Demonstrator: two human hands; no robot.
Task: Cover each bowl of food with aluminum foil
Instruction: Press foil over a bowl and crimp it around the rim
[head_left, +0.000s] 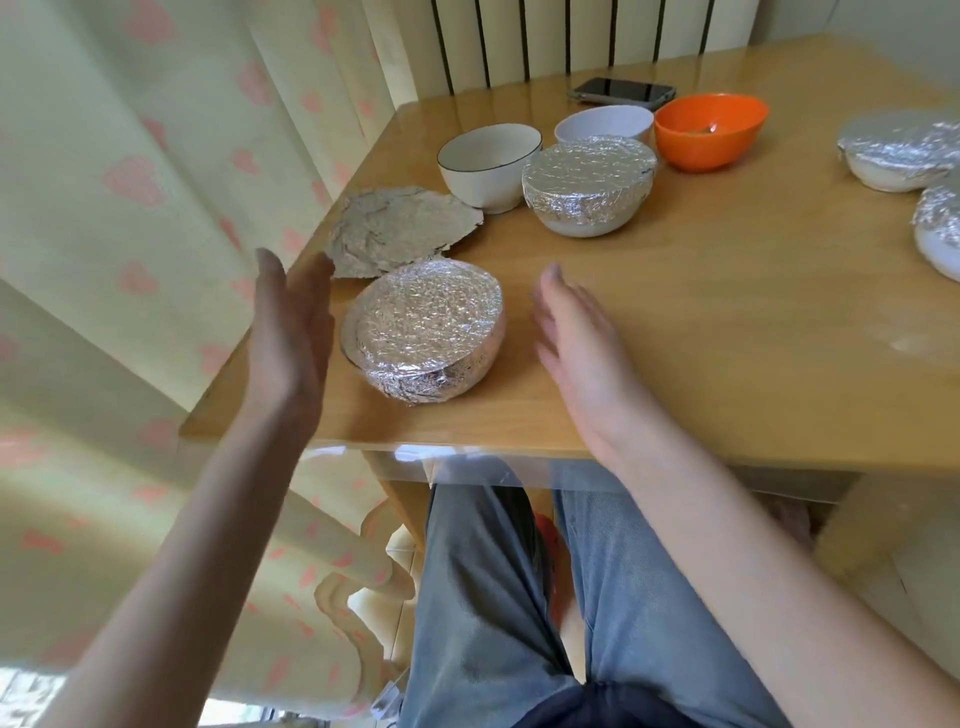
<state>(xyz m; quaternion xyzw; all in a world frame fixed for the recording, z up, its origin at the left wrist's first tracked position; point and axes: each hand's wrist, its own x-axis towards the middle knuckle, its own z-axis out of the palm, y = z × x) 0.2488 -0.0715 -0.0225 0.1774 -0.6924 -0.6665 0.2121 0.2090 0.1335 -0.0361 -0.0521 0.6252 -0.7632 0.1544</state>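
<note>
Wooden table (675, 322) carries the work. Nearest, left hand (291, 332) and right hand (582, 353) flank the foil-covered bowl (423, 332), fingers straight, holding nothing, not touching it. Next, take the loose foil sheet (395, 228) behind it, centre it over the black-rimmed bowl (488, 166), and crimp evenly beneath the rim.

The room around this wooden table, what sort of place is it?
Probably a home dining corner. The wooden table holds everyday bowls, one orange bowl with food, others foil-covered, beside a phone, heart-patterned curtains and a radiator.
</note>
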